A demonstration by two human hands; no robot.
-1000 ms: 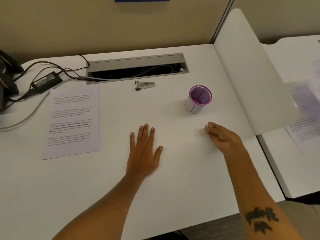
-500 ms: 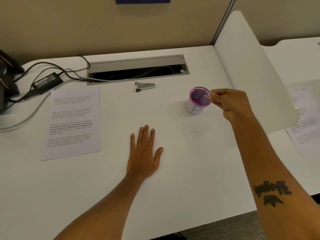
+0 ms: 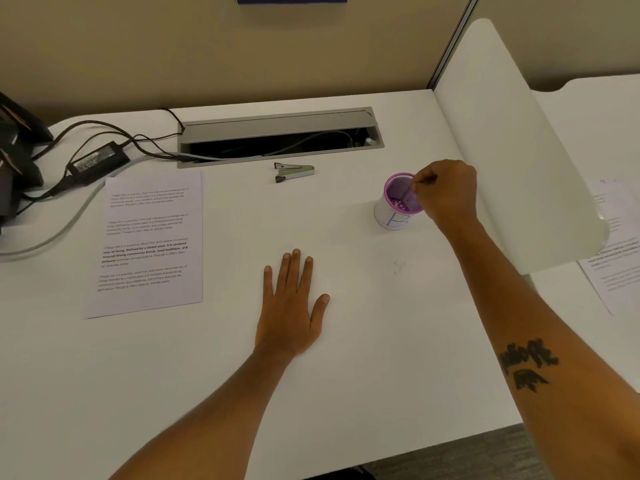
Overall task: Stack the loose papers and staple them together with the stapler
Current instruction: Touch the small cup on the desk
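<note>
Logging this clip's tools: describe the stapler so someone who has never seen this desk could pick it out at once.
Find the long grey cable tray set into the back of the white desk. Just in front of its middle lies the stapler, small, silver with dark ends, untouched. It is the only metal tool, between the printed papers and the purple mesh cup.

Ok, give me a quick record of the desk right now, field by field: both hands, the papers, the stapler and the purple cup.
left hand: flat on the desk, palm down, holding nothing
right hand: over the purple mesh cup, fingertips pinched at its rim; what they pinch is too small to tell
papers: printed stack lying flat at the left, untouched
stapler: lying near the cable tray, apart from both hands
power adapter: far left, cables attached
</note>
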